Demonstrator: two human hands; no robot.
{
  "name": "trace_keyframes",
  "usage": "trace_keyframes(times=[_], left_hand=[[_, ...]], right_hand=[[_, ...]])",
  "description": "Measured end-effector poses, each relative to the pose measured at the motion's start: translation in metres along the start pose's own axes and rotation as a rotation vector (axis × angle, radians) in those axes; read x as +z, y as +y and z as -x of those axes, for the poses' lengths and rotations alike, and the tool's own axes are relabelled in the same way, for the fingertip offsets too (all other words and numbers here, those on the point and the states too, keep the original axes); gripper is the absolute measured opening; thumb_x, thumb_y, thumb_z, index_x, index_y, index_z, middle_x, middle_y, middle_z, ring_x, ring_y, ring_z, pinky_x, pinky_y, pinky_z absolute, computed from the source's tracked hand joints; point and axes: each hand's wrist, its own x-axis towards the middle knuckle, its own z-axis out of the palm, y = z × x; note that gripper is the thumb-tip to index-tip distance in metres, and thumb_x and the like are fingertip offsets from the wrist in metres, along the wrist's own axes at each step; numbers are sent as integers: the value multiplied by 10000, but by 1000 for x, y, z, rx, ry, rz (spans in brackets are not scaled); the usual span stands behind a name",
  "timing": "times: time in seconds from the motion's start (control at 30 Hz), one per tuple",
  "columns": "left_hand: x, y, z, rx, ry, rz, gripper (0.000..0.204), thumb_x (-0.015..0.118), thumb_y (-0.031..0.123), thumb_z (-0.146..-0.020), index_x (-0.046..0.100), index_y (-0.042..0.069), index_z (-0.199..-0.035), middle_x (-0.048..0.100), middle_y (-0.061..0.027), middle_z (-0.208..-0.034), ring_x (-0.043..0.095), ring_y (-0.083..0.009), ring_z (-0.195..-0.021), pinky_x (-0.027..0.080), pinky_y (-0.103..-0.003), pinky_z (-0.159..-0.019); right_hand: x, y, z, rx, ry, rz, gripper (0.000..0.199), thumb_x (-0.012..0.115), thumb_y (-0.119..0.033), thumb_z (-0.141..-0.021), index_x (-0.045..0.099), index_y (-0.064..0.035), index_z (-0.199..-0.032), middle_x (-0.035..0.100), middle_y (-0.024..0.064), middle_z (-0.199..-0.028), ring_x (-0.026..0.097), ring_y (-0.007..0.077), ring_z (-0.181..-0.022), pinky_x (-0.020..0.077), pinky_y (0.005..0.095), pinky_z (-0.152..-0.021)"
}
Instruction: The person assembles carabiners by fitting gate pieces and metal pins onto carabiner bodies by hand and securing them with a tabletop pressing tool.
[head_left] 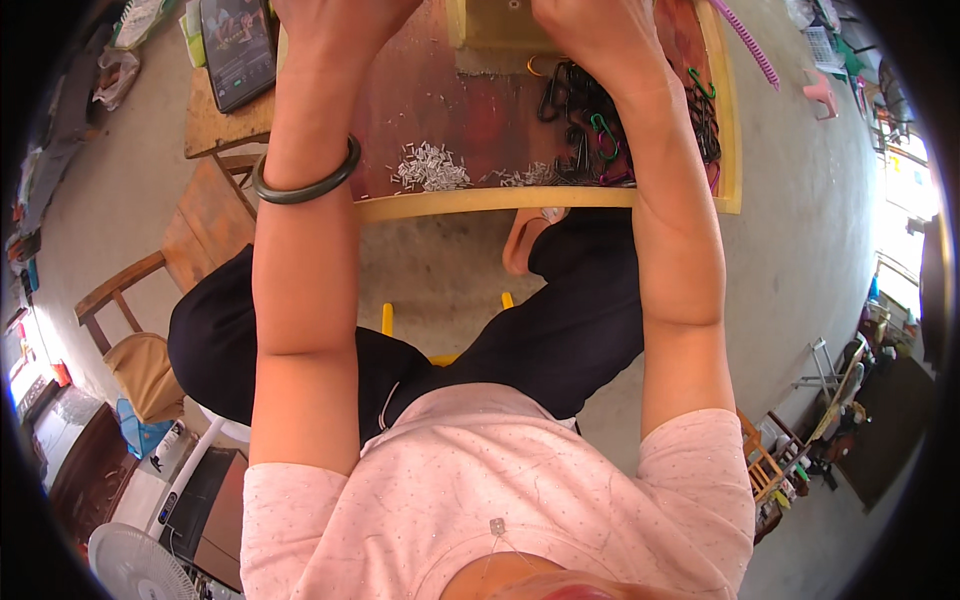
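My left hand [345, 22] reaches to the top edge over the left part of a reddish-brown tabletop with a raised yellow rim [500, 203]. My right hand [600, 35] is at the top edge too, just above a heap of black carabiner hooks [572, 100]. The fingers of both hands lie mostly outside the picture, so what they hold is hidden. Between the hands stands a yellowish block [500, 28]. Near the front rim lies a pile of small silver pins [430, 168], with a smaller scatter beside it. A green carabiner [603, 135] stands out among the black ones.
A phone [238, 50] leans on a wooden surface left of the table. Below it is a wooden chair [205, 215]. A purple coiled cord [748, 42] hangs past the table's right side. A white fan [140, 562] stands at lower left.
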Motion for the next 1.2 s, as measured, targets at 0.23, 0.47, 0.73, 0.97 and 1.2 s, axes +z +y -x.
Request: trace_keyframes(times=[0.23, 0.47, 0.73, 0.97, 1.2], left_hand=[[-3, 2, -1, -31, -57, 1, 635, 926, 516, -532, 672, 77, -914, 692, -82, -879, 660, -293, -908, 455, -418, -887], [-4, -1, -3, -35, -80, -10, 634, 920, 524, -536, 643, 69, -880, 676, -95, -893, 640, -293, -923, 445, -408, -886], [6, -10, 0, -8, -53, 9, 634, 909, 539, -544, 630, 70, -868, 657, -88, -870, 619, -287, -891, 437, -406, -875], [0, 3, -3, -55, -109, 7, 628, 912, 543, -538, 621, 84, -855, 655, -75, -884, 607, -261, -886, 427, -388, -876], [-2, 3, -2, -33, -72, 34, 632, 925, 524, -533, 623, 67, -849, 656, -86, -876, 611, -284, -904, 426, -405, -877]], right_hand=[[2, 3, 3, -30, 32, -11, 556, 667, -56, -854, 615, -77, -1407, 719, 184, -1069, 656, 379, -1011, 459, 479, -926], [3, 3, 3, 25, -19, 28, 553, 660, -76, -875, 609, -101, -1425, 711, 172, -1156, 637, 367, -1091, 441, 476, -969], [1, -1, 2, 63, -34, 2, 553, 645, -92, -915, 579, -111, -1463, 711, 173, -1180, 630, 349, -1128, 413, 475, -1005], [0, 2, 3, 67, -46, -7, 562, 651, -94, -916, 569, -108, -1472, 709, 174, -1194, 629, 341, -1145, 407, 464, -1017], [-17, -14, -1, 49, 131, -49, 393, 669, -19, -871, 657, -49, -1262, 701, 182, -1120, 650, 353, -1090, 486, 435, -954]])
